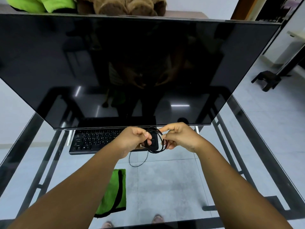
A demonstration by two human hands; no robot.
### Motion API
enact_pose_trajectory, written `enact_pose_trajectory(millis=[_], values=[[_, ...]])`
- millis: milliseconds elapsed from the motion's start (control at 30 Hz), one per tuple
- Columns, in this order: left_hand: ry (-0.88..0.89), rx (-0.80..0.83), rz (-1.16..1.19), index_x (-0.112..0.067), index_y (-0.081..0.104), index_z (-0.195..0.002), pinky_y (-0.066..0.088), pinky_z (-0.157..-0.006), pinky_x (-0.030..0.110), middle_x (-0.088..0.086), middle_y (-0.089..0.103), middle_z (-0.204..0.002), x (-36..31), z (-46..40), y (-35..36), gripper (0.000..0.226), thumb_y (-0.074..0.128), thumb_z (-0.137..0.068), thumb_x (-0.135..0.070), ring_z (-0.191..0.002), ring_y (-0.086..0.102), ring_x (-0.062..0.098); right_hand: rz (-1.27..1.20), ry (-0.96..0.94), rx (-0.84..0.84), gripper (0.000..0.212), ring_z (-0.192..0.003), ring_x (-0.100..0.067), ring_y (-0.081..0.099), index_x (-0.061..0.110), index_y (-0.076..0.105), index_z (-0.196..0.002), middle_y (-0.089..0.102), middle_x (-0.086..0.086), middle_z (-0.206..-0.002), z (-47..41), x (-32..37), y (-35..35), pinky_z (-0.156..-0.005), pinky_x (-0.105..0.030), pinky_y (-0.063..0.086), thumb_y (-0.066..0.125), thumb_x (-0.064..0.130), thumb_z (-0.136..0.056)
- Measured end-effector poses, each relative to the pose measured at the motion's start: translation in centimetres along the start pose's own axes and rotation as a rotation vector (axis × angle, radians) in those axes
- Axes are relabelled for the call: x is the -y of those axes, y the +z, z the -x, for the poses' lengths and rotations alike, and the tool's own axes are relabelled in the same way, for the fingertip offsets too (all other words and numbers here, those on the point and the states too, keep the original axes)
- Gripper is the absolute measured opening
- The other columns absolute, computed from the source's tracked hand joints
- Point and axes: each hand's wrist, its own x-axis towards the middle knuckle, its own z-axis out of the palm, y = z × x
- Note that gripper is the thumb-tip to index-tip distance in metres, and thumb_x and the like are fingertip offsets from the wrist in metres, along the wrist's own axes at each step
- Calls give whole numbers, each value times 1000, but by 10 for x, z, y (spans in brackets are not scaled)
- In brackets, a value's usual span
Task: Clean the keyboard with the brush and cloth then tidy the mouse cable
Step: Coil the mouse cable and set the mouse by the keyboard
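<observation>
Above the keyboard (95, 140), the mouse cable (159, 142) is coiled between both hands: left hand (135, 139) fingers (147, 135) pinch the mouse (154, 140) and loops, right hand (179, 138) fingers (166, 138) pinch the coil's other side.

Glass desk (257, 139) set on grey tiled floor (165, 187). Big dark screen (132, 63) stood on it. White wall (264, 7) seen behind.

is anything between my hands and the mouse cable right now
Nothing visible. The left hand and right hand both already pinch the coiled mouse cable above the keyboard; one loose loop hangs below onto the glass desk.
</observation>
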Motion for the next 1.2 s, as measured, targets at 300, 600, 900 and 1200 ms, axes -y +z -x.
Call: enact_pose_trajectory(millis=[300, 600, 900, 1200], values=[[-13, -106, 289, -10, 53, -93, 52, -55, 20, 10, 68, -75, -3, 1, 6, 9, 61, -94, -7, -73, 68, 17, -146, -34, -114, 26, -59, -17, 64, 18, 69, -110, 71, -16, -76, -1, -9, 5, -58, -26, 52, 63, 1, -91], [-1, -87, 407, -13, 58, -83, 52, -64, 21, 14, 70, -81, 5, 1, 15, 18, 54, -96, -1, -71, 66, 17, -244, 1, -206, 19, -56, -17, 62, 9, 73, -101, 69, -13, -71, -1, -15, 5, -53, -22, 48, 73, 2, -83], [-15, 20, 739, 3, 59, -118, 56, -77, 19, 22, 68, -111, 15, 3, 20, 43, 32, -88, 19, -102, 65, 23, -314, 4, -441, 17, -54, -14, 63, 11, 73, -92, 68, -3, -59, -3, -26, 13, -54, -22, 52, 72, -2, -81], [23, -107, 639, 0, 58, -125, 51, -91, 23, 16, 69, -117, 26, -5, 43, 47, 72, -80, 0, -108, 67, 20, -305, 36, -535, 16, -58, -20, 68, 10, 71, -94, 71, -10, -68, -5, -50, 18, -59, -26, 54, 78, 6, -80]])
